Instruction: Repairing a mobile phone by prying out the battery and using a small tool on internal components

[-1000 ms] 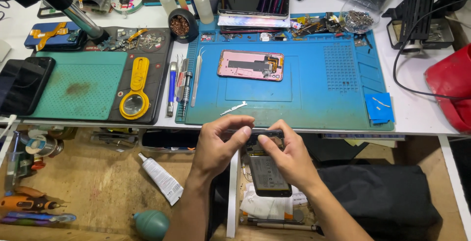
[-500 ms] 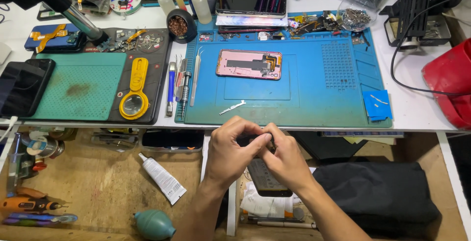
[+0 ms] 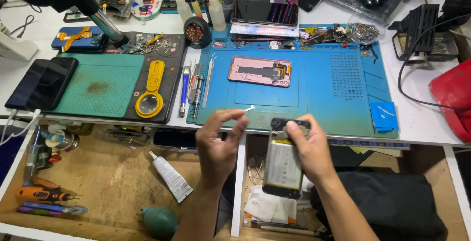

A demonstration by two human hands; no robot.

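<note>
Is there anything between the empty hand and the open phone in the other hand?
Nothing visible. The left hand is beside the opened phone, which the right hand holds upright over the drawer. Only open air lies between them; the blue mat lies further back.

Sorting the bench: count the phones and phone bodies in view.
4: opened phone in right hand; pink phone body on blue mat; dark phone far left; blue phone behind it. Others may be hidden.

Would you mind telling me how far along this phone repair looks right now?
Done: the opened phone shows its battery; a pink back housing lies on the blue mat. In hand: right hand grips the phone, left hand pinches beside it. Left: closing it.
</note>
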